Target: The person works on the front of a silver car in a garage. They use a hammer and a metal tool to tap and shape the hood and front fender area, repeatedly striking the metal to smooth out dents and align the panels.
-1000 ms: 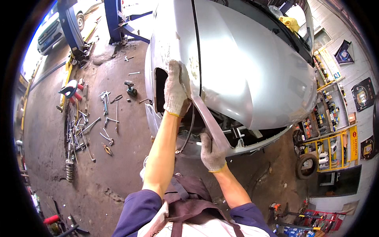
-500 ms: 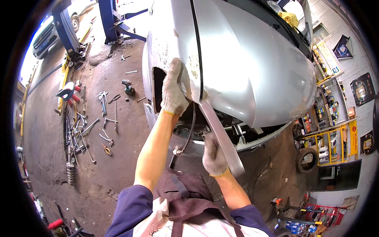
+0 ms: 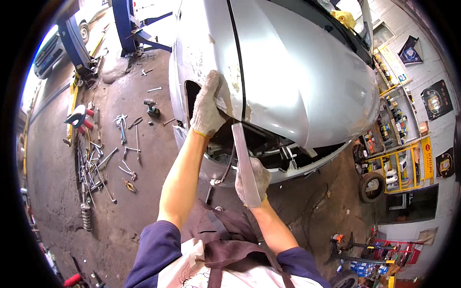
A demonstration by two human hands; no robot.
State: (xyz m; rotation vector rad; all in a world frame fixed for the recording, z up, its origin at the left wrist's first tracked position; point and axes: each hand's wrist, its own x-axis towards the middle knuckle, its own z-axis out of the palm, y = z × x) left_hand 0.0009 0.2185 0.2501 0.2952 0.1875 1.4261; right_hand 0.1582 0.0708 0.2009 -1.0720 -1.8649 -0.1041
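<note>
My left hand [image 3: 208, 108], in a whitish work glove, lies along the front corner of the silver fender [image 3: 201, 38], fingers stretched upward against the panel. Beside it, bare and scuffed patches mark the paint. My right hand [image 3: 259, 180], gloved too, is closed around a long flat grey metal bar [image 3: 246, 163]. The bar partly covers that hand. Its far end stands just below the gap between fender and silver hood [image 3: 283, 72], over the dark front opening. A dark cable [image 3: 231, 161] hangs between my hands.
Wrenches and other hand tools [image 3: 96, 168] lie on the floor at left, near a cordless drill [image 3: 151, 108] and a coil-spring strut [image 3: 86, 211]. Blue lift posts [image 3: 124, 29] stand at the back left. Shelving [image 3: 401, 115] and a tire [image 3: 371, 187] are on the right.
The bar has swung upright and shifted left, its far end now lower than the hood corner. My right hand moved slightly left with it. My left hand stays on the fender.
</note>
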